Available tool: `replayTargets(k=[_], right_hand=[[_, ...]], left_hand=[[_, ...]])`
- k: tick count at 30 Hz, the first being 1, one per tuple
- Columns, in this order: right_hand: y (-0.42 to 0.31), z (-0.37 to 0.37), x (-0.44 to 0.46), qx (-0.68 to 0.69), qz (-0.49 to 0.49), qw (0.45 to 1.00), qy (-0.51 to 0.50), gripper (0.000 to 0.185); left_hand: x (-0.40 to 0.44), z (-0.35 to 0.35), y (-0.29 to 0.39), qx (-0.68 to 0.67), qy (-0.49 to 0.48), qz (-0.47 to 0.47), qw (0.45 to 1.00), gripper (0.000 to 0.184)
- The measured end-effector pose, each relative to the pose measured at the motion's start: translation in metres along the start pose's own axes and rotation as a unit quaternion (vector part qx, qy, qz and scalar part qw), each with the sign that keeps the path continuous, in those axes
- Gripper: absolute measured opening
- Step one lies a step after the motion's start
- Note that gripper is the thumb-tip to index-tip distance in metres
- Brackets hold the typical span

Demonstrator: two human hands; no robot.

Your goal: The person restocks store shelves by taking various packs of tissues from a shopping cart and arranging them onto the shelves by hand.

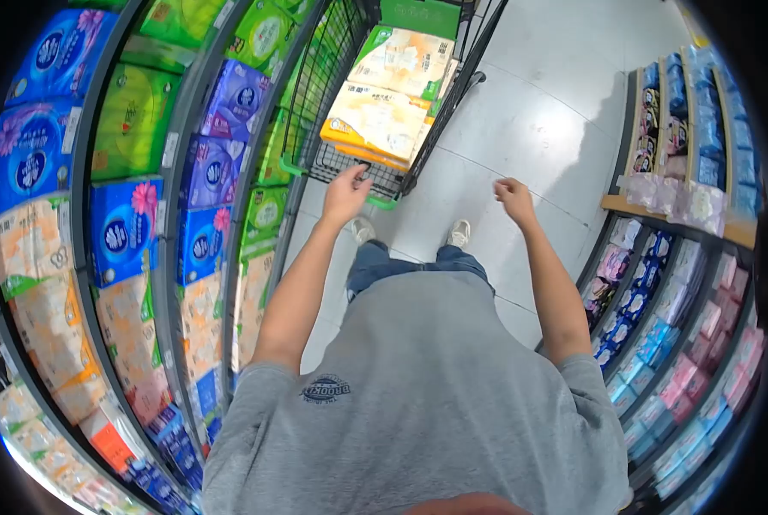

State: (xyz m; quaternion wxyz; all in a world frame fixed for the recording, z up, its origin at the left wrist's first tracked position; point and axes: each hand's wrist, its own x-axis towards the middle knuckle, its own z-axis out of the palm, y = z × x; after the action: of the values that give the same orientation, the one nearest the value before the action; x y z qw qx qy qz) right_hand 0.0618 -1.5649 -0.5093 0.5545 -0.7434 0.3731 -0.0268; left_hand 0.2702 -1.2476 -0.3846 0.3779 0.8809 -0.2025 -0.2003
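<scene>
A black wire shopping cart (298,129) with green trim stands in front of me. Inside it lie packs of tissue paper: one orange and white (375,116), another green and white (401,60). My left hand (345,196) is at the cart's near end, just below the orange pack, its fingers slightly bent and apart; I see nothing in it. Over the floor to the right of the cart hangs my right hand (514,202), fingers loosely curled, apart from everything and holding nothing.
Shelves on the left carry blue tissue packs (126,230), green packs (133,120), purple packs (234,99) and cream-orange packs (49,318). On the right, another shelf (659,210) holds small blue, pink and dark packets. Pale floor tiles (538,112) run between them.
</scene>
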Motion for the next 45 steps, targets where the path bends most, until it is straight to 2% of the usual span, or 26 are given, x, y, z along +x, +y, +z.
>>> replayTargets(k=[1,3,4,5,7,9,12,14,17,18,21,23,25,27,31,33,35,37,39,41,43,45], right_hand=[[0.02,-0.019,-0.003,0.015,0.052,0.999,0.007,0.026],[0.092,-0.055,-0.009,0.006,0.16,0.987,-0.002,0.023],[0.128,-0.075,-0.013,-0.123,0.195,0.972,-0.037,0.021],[0.163,-0.088,-0.026,-0.133,0.233,0.963,-0.036,0.023],[0.192,-0.108,-0.05,-0.228,0.317,0.915,-0.1,0.02],[0.183,-0.104,-0.077,-0.1,0.417,0.901,-0.067,0.019],[0.166,-0.081,-0.086,-0.117,0.425,0.891,-0.109,0.018],[0.157,-0.056,-0.073,-0.113,0.372,0.913,-0.122,0.019],[0.098,-0.016,-0.033,-0.108,0.258,0.948,-0.153,0.022],[0.081,-0.003,-0.015,-0.111,0.213,0.956,-0.167,0.022],[0.023,0.027,0.045,-0.113,0.075,0.971,-0.195,0.024],[-0.026,0.04,0.077,-0.096,-0.013,0.983,-0.159,0.03],[-0.084,0.051,0.095,-0.035,-0.054,0.989,-0.132,0.028],[-0.144,0.062,0.098,0.042,-0.053,0.988,-0.135,0.027],[-0.19,0.099,0.116,0.084,-0.046,0.983,-0.157,0.026],[-0.202,0.12,0.121,0.141,0.045,0.977,-0.155,0.028],[-0.195,0.14,0.134,0.112,0.132,0.973,-0.154,0.028],[-0.185,0.156,0.147,0.059,0.188,0.969,-0.151,0.026],[-0.172,0.169,0.16,0.011,0.232,0.963,-0.136,0.036],[-0.154,0.182,0.161,0.022,0.283,0.952,-0.114,0.042],[-0.154,0.193,0.169,0.035,0.322,0.941,-0.097,0.048],[-0.166,0.195,0.167,0.084,0.404,0.908,-0.073,0.055]], left_hand=[[-0.004,0.01,0.013,0.003,-0.013,0.037,0.999,0.037],[-0.016,0.022,0.03,0.024,-0.017,0.035,0.999,0.035],[-0.02,0.025,0.033,0.048,-0.031,0.05,0.997,0.033],[-0.026,0.027,0.027,0.049,-0.027,0.04,0.998,0.033],[-0.043,0.031,-0.006,0.038,-0.024,-0.07,0.997,0.034],[-0.064,0.026,-0.054,0.084,-0.021,-0.17,0.982,0.036],[-0.094,0.005,-0.101,0.157,-0.029,-0.279,0.947,0.034],[-0.102,-0.005,-0.125,0.146,-0.007,-0.321,0.936,0.03],[-0.084,-0.014,-0.121,0.095,0.05,-0.344,0.933,0.028],[-0.074,-0.011,-0.133,0.081,0.069,-0.313,0.944,0.028],[-0.032,-0.01,-0.107,0.045,0.105,-0.253,0.961,0.029],[-0.007,-0.006,-0.093,0.006,0.112,-0.225,0.968,0.029],[0.015,-0.004,-0.077,-0.027,0.108,-0.224,0.968,0.029],[0.034,0.001,-0.073,-0.1,0.085,-0.207,0.969,0.03],[0.062,0.021,-0.094,-0.179,0.081,-0.232,0.953,0.033],[0.068,0.025,-0.096,-0.171,0.052,-0.254,0.951,0.037],[0.075,0.025,-0.097,-0.188,0.054,-0.279,0.94,0.04],[0.082,0.022,-0.098,-0.167,0.043,-0.32,0.931,0.043],[0.098,0.018,-0.105,-0.142,0.046,-0.335,0.93,0.048],[0.112,0.015,-0.111,-0.005,0.08,-0.329,0.941,0.051],[0.128,0.011,-0.117,0.013,0.076,-0.342,0.937,0.057],[0.145,0.008,-0.123,0.094,0.108,-0.264,0.954,0.06]])
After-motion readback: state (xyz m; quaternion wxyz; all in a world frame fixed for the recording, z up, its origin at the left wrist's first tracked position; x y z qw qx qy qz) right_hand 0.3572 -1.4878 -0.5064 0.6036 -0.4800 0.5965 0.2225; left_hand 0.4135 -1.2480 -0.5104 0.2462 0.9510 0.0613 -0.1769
